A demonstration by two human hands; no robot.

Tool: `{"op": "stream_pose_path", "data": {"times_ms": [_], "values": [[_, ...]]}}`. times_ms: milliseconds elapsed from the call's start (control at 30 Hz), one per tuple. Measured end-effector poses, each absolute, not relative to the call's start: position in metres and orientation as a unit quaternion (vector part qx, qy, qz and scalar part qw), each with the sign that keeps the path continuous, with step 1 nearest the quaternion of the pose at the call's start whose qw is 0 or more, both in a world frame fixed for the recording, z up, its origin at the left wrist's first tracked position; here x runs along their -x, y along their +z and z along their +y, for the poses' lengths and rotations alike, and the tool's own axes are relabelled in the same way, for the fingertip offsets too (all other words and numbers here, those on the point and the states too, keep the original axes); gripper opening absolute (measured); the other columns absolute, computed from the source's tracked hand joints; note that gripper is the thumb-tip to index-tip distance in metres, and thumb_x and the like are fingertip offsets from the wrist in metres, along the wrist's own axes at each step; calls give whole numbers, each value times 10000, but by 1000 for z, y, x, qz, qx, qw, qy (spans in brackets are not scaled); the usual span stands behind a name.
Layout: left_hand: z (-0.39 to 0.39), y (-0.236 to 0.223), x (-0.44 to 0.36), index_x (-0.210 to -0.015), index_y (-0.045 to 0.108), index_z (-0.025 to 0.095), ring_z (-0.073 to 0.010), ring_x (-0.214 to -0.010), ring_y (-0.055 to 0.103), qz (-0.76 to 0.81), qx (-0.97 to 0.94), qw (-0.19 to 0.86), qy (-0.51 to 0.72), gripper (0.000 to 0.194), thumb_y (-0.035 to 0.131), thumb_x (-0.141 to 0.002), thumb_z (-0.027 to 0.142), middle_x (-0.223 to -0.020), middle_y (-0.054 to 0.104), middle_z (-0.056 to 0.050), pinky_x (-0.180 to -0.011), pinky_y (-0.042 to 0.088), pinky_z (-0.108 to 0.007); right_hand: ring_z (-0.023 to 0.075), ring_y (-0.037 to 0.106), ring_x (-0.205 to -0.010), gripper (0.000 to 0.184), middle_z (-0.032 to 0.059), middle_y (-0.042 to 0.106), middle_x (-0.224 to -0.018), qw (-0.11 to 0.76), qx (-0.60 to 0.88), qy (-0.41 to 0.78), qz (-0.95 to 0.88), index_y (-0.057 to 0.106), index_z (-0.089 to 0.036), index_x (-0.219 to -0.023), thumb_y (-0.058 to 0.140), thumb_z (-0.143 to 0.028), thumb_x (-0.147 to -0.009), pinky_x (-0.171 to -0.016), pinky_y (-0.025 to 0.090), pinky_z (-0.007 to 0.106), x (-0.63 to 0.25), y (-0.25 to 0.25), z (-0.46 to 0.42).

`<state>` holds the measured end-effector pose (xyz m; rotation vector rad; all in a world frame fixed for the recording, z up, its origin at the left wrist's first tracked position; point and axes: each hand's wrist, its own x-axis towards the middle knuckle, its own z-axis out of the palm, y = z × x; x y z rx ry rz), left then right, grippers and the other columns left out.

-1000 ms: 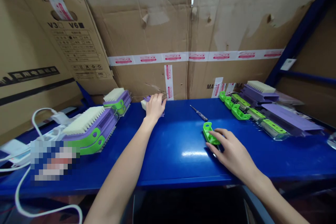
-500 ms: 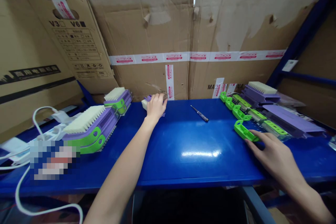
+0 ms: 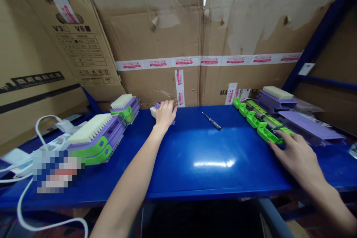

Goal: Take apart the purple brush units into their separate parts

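The green bracket [image 3: 267,137] lies just to the far left of the right hand [image 3: 297,154], whose thumb and fingers are narrowed about its near right end. Its long axis slants from far left to near right, and it closes the near end of a slanting row of three other green brackets [image 3: 253,120], just beside the transparent pieces with green tops [image 3: 275,122]. The right hand is much the nearer; the left hand [image 3: 165,114] lies well apart at the far edge, draped over a purple bristled piece [image 3: 153,112], how firmly its fingers grip one cannot tell.
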<state>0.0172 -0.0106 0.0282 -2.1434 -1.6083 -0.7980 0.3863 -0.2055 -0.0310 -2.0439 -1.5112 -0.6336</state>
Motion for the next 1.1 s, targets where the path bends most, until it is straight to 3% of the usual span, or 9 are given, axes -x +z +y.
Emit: {"op": "stream_pose_path", "data": {"times_ms": [100, 233, 367, 500, 700, 867, 1000, 1100], "values": [[-10, 27, -17, -1146, 581, 158, -253, -1061, 572, -565, 756, 175, -281, 307, 456, -948, 357, -1094, 640, -124, -814, 473, -336, 324, 605, -742, 444, 193, 623, -928, 219, 754, -265, -559, 648, -117, -1114, 464, -444, -877, -556, 446, 420, -381, -26, -203], [-11, 27, -17, -1157, 573, 166, -255, -1061, 565, -553, 765, 193, -269, 294, 447, -952, 334, -1091, 635, -126, -793, 483, -335, 363, 597, -825, 430, 194, 638, -956, 215, 753, -328, -529, 655, -184, -1114, 500, -496, -861, -554, 438, 442, -366, -13, -204], [-15, 32, -20, -1209, 542, 160, -257, -1058, 558, -525, 779, 228, -257, 314, 452, -951, 314, -1089, 628, -130, -773, 493, -324, 377, 579, -932, 421, 211, 622, -1031, 268, 725, -303, -557, 639, -157, -1156, 486, -439, -883, -665, 464, 480, -344, 3, -193], [-27, 41, -28, -1277, 486, 165, -238, -1045, 561, -461, 818, 249, -236, 370, 487, -943, 323, -1089, 632, -121, -775, 497, -307, 311, 568, -1022, 380, 155, 622, -1075, 344, 617, -255, -661, 599, -171, -1205, 485, -368, -901, -838, 472, 471, -312, 17, -161], [-51, 43, -58, -1337, 413, 140, -194, -966, 584, -294, 887, 279, -220, 396, 461, -955, 232, -1012, 642, -91, -759, 497, -267, 256, 545, -1119, 369, 140, 587, -1234, 336, 468, -165, -801, 533, -156, -1253, 478, -280, -909, -930, 470, 404, -254, 32, -114], [-60, 39, -70, -1362, 392, 132, -179, -932, 590, -248, 900, 282, -220, 394, 326, -974, 152, -928, 632, -76, -709, 507, -247, 242, 602, -894, 257, 133, 662, -969, 244, 460, -171, -837, 619, -115, -1022, 404, -231, -942, -782, 494, 369, -240, 34, -110], [-58, 39, -67, -1384, 378, 143, -183, -922, 587, -271, 898, 280, -202, 420, 341, -966, 164, -908, 624, -72, -683, 507, -244, 247, 612, -843, 296, 125, 673, -918, 286, 433, -178, -836, 613, -117, -1094, 460, -308, -927, -741, 495, 380, -240, 28, -118], [-56, 38, -66, -1370, 396, 149, -188, -914, 588, -272, 897, 284, -199, 409, 369, -963, 173, -921, 629, -75, -696, 500, -263, 222, 627, -836, 288, 110, 685, -923, 331, 438, -146, -823, 623, -159, -1113, 431, -276, -932, -749, 513, 358, -241, 22, -122]]}}
